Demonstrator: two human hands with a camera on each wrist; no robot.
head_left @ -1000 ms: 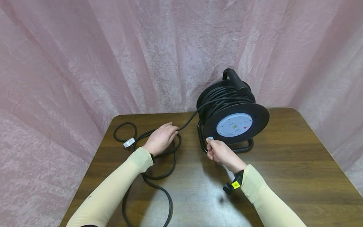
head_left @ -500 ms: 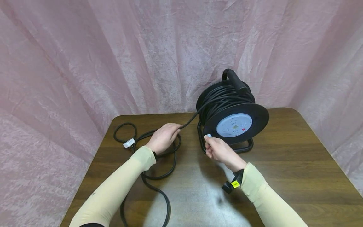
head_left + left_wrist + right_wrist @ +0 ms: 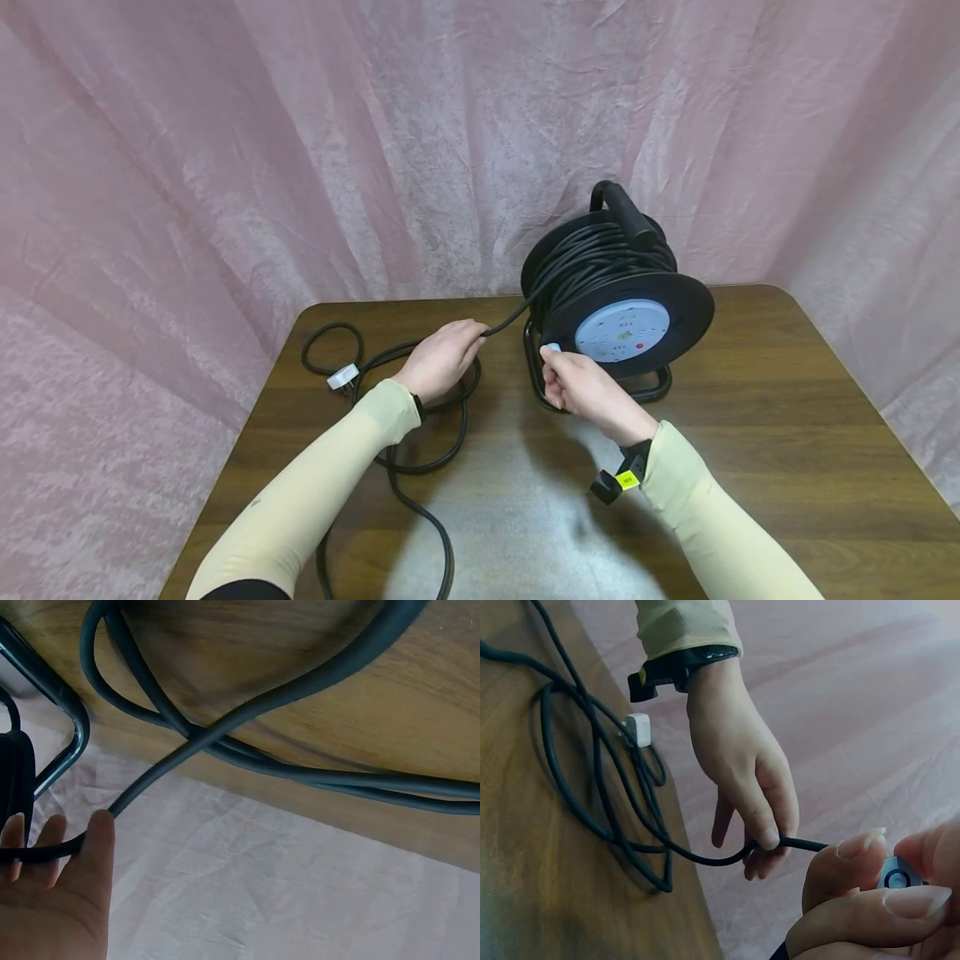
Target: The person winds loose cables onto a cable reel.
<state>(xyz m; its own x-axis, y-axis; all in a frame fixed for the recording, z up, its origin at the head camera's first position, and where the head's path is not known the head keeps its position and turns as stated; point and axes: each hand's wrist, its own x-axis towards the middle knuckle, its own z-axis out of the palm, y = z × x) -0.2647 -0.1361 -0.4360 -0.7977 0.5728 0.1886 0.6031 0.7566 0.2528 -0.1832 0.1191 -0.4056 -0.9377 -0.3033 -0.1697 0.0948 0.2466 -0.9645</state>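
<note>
A black cable reel (image 3: 688,310) with a pale socket face (image 3: 600,333) stands on a tubular frame at the back right of the table. My right hand (image 3: 592,396) pinches a small pale knob (image 3: 554,347) at the reel's front left edge; in the right wrist view the knob (image 3: 897,877) shows between thumb and fingers. To the left, my left hand (image 3: 444,358) holds the black cable (image 3: 510,320), which runs taut from it up to the wound drum. The right wrist view has the left thumb pressing the cable against the fingers. Part of the frame is behind my right hand.
Loose loops of cable (image 3: 447,550) spread over the left of the wooden table (image 3: 787,467). Among them lies a white plug (image 3: 342,376). A pink curtain (image 3: 420,150) hangs right behind the table's back edge.
The reel's face has turned clockwise, its red button shifting left and down. My right hand has risen slightly with the knob. My left hand has moved a little right, toward the reel.
</note>
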